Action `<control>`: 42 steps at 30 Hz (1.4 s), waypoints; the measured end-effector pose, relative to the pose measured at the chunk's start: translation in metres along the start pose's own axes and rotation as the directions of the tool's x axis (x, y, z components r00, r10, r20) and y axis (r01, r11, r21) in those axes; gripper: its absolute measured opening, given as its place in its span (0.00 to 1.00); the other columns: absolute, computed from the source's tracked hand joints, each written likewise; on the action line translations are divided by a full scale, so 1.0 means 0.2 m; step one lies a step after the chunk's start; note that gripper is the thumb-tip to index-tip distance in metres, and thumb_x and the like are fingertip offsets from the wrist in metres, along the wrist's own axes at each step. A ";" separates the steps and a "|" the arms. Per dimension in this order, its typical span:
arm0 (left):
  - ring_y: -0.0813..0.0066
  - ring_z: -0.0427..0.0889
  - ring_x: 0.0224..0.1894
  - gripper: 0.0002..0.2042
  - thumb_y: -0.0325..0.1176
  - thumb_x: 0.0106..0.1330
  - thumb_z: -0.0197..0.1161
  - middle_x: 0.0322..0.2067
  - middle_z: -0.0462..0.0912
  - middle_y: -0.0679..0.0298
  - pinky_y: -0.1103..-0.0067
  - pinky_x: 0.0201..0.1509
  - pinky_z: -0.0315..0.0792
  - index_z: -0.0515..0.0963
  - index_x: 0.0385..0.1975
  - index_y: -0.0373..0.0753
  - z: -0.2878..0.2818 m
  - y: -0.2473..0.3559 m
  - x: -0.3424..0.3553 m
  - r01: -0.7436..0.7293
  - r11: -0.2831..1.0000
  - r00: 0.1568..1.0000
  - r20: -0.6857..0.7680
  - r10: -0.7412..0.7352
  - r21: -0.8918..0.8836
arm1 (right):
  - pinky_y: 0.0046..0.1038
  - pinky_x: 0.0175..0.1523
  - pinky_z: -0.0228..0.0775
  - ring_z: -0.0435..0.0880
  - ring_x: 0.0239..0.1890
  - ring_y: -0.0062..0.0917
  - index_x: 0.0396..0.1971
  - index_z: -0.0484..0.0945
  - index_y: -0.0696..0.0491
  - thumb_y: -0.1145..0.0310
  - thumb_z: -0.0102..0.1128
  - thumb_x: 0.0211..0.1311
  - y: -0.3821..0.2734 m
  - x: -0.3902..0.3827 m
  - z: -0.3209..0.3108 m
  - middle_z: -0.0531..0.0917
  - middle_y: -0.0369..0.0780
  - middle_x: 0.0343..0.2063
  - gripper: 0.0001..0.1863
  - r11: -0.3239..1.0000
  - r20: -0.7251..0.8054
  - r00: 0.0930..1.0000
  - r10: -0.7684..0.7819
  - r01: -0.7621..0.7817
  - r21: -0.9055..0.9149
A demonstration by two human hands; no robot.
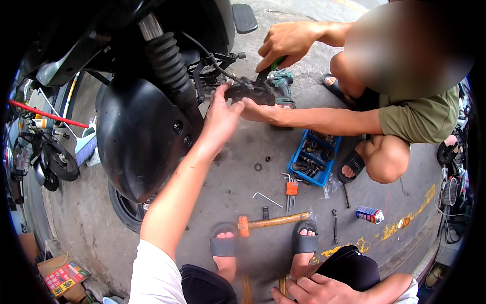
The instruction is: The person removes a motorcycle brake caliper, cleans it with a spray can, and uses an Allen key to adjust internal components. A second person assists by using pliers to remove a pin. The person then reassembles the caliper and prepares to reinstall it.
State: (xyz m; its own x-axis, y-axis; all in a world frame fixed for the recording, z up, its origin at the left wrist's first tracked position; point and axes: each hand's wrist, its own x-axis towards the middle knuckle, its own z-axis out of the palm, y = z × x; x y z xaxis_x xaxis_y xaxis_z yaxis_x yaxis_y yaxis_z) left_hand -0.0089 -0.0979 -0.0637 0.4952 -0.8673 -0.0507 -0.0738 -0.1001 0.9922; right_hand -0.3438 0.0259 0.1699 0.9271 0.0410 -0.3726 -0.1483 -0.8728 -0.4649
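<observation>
A dark metal brake part (pixel 255 95) with a hose on it is held beside the front fork of a black scooter (pixel 139 137). My left hand (pixel 223 115) reaches up and grips its left side with the fingertips. A co-worker's hand (pixel 259 110) supports the part from below. The co-worker's other hand (pixel 288 43) presses a green-handled tool (pixel 277 63) against its top; the tool's tip is partly hidden. At the lower edge, my right hand (pixel 319 290) rests by my knee, fingers loosely apart, with no held object visible.
A blue tray (pixel 315 157) of metal parts and a green power drill (pixel 282 83) lie near the co-worker. On the floor are an orange hex key set (pixel 291 188), a hammer (pixel 276 221) by my feet, a wrench (pixel 334 227) and a spray can (pixel 369 215). A broom (pixel 86 142) stands left.
</observation>
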 end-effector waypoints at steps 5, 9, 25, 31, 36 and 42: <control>0.55 0.68 0.68 0.31 0.34 0.67 0.63 0.65 0.68 0.44 0.68 0.72 0.61 0.62 0.68 0.33 0.05 0.00 0.01 -0.066 0.998 0.998 -0.011 0.066 0.018 | 0.27 0.50 0.72 0.78 0.42 0.28 0.52 0.78 0.57 0.67 0.53 0.59 -0.02 -0.01 0.00 0.79 0.39 0.38 0.22 1.000 0.003 1.000 0.020 -0.020 -0.001; 0.55 0.69 0.67 0.32 0.37 0.66 0.66 0.63 0.69 0.44 0.68 0.71 0.62 0.63 0.68 0.33 -0.01 -0.03 -0.01 -0.060 0.997 0.997 -0.045 0.062 0.038 | 0.27 0.49 0.72 0.78 0.41 0.29 0.52 0.78 0.57 0.67 0.53 0.58 0.01 0.01 -0.01 0.79 0.39 0.37 0.21 1.000 -0.019 1.000 -0.019 0.019 -0.009; 0.55 0.69 0.67 0.31 0.34 0.66 0.63 0.65 0.64 0.46 0.67 0.69 0.66 0.62 0.68 0.35 -0.02 -0.02 0.03 -0.014 1.000 0.998 -0.064 0.014 0.004 | 0.26 0.38 0.75 0.84 0.37 0.27 0.44 0.82 0.58 0.70 0.65 0.51 0.19 0.25 -0.45 0.84 0.41 0.40 0.18 0.985 -0.553 0.815 -0.172 0.157 -0.074; 0.60 0.67 0.68 0.30 0.31 0.67 0.62 0.64 0.67 0.48 0.70 0.71 0.61 0.61 0.68 0.33 0.04 0.01 0.02 -0.042 0.995 0.998 -0.041 0.046 0.095 | 0.31 0.39 0.76 0.83 0.37 0.32 0.46 0.79 0.61 0.71 0.67 0.49 0.21 0.06 -0.58 0.82 0.44 0.42 0.22 0.995 -0.503 0.864 0.009 0.040 0.087; 0.49 0.69 0.66 0.32 0.36 0.64 0.64 0.63 0.66 0.41 0.66 0.69 0.65 0.63 0.67 0.33 0.02 -0.04 0.04 -0.050 0.996 0.996 -0.069 0.055 0.075 | 0.32 0.40 0.76 0.83 0.38 0.33 0.48 0.79 0.61 0.71 0.67 0.50 0.28 0.17 -0.64 0.82 0.45 0.43 0.22 1.000 -0.550 0.835 0.017 -0.004 0.025; 0.48 0.68 0.67 0.32 0.34 0.63 0.65 0.64 0.65 0.40 0.66 0.71 0.63 0.63 0.66 0.32 0.04 0.01 0.03 -0.078 0.983 0.993 -0.079 0.092 0.166 | 0.32 0.42 0.75 0.82 0.40 0.34 0.49 0.78 0.61 0.71 0.67 0.51 0.29 0.15 -0.65 0.82 0.45 0.44 0.23 0.999 -0.557 0.829 0.050 -0.036 0.035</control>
State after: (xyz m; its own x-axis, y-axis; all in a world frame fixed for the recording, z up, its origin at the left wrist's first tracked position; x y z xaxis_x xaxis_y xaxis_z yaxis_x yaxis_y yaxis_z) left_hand -0.0135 -0.1078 -0.0635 0.5534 -0.8314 0.0505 -0.2547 -0.1113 0.9606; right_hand -0.2797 -0.0874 0.2359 0.9531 -0.2801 0.1150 -0.1939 -0.8563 -0.4787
